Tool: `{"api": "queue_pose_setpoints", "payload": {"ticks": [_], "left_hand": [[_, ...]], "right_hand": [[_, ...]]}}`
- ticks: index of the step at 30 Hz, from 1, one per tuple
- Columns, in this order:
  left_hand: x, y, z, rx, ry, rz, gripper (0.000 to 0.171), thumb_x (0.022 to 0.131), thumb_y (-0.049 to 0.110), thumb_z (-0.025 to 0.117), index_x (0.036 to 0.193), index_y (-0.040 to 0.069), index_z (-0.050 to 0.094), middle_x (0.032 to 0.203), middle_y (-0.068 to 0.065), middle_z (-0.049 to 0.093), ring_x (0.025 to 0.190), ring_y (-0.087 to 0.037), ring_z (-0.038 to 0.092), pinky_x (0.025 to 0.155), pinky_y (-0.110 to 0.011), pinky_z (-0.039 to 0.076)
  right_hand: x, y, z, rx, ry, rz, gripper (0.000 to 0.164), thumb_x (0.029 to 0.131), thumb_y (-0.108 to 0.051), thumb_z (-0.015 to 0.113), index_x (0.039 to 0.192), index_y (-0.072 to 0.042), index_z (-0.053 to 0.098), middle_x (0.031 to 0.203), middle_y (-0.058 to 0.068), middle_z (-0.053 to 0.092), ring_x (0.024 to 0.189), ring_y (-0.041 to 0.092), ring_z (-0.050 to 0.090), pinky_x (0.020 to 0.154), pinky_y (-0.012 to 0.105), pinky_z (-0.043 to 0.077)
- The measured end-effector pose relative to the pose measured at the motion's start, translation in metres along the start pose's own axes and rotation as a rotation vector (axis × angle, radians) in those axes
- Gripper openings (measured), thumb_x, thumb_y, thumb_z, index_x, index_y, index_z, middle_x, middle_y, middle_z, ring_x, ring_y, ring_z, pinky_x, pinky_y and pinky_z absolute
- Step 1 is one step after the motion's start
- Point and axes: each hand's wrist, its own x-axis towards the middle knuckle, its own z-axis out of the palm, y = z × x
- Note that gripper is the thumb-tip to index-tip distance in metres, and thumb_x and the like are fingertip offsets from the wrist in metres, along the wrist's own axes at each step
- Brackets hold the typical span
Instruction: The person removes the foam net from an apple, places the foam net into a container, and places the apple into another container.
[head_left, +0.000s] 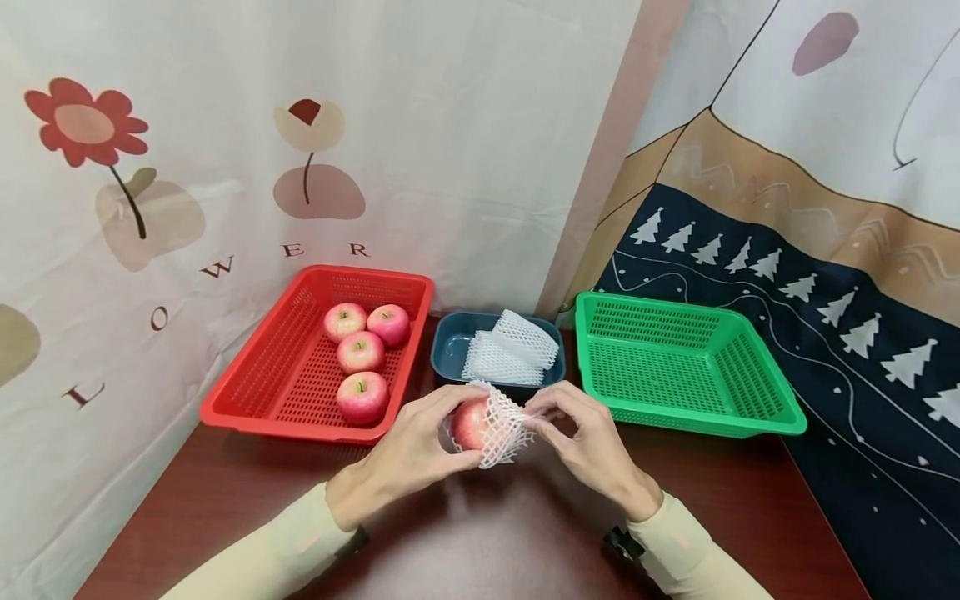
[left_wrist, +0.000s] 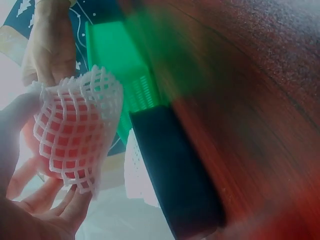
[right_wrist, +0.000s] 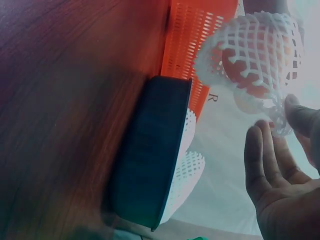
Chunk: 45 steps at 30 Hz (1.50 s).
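Note:
A red apple is partly covered by a white foam net sleeve, held over the table in front of the blue bin. My left hand grips the apple from the left, thumb below and fingers behind. On the other side, my right hand pinches the gathered end of the net between thumb and fingertips. In the left wrist view the net stretches across much of the apple. The right wrist view has the net's end drawn to a bunch at the right thumb.
A red basket at the left holds several apples. At the back middle, a blue bin contains more white foam nets. The green basket stands at the right. Printed curtains hang behind the brown table.

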Motion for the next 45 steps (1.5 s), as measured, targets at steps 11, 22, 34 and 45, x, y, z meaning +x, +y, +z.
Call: {"api": "queue_pose_setpoints", "payload": {"ticks": [11, 22, 34, 45], "left_hand": [[0.0, 0.003, -0.004, 0.085, 0.025, 0.054, 0.076, 0.076, 0.021, 0.11, 0.14, 0.008, 0.072, 0.138, -0.009, 0.081, 0.123, -0.023, 0.078, 0.104, -0.041, 0.07], [-0.002, 0.0, -0.004, 0.097, 0.052, 0.109, 0.077, 0.072, 0.018, 0.113, 0.137, 0.007, 0.074, 0.136, -0.011, 0.082, 0.122, -0.026, 0.079, 0.108, -0.037, 0.069], [-0.002, 0.004, -0.007, 0.015, 0.121, 0.046, 0.075, 0.074, 0.021, 0.112, 0.139, 0.011, 0.076, 0.139, -0.007, 0.082, 0.128, -0.025, 0.078, 0.118, -0.016, 0.057], [0.0, 0.012, -0.009, 0.027, 0.125, -0.006, 0.074, 0.076, 0.025, 0.111, 0.139, 0.013, 0.076, 0.138, -0.002, 0.081, 0.126, -0.02, 0.078, 0.108, -0.029, 0.067]], "right_hand": [[0.001, -0.004, 0.001, 0.012, -0.016, 0.0, 0.031, 0.097, -0.002, 0.093, 0.119, -0.02, 0.079, 0.125, 0.003, 0.081, 0.107, 0.012, 0.078, 0.088, 0.03, 0.069], [-0.001, -0.008, 0.004, 0.085, 0.037, -0.096, 0.037, 0.093, 0.009, 0.092, 0.118, -0.015, 0.079, 0.122, 0.011, 0.08, 0.107, 0.016, 0.077, 0.09, 0.022, 0.066], [-0.005, -0.004, 0.005, 0.228, 0.081, -0.064, 0.035, 0.096, 0.016, 0.084, 0.12, -0.009, 0.079, 0.124, 0.018, 0.078, 0.111, 0.02, 0.079, 0.087, 0.022, 0.068], [-0.004, -0.004, 0.005, 0.173, 0.064, -0.086, 0.044, 0.095, 0.019, 0.082, 0.131, -0.005, 0.076, 0.12, 0.012, 0.079, 0.1, 0.017, 0.076, 0.082, 0.02, 0.065]]}}
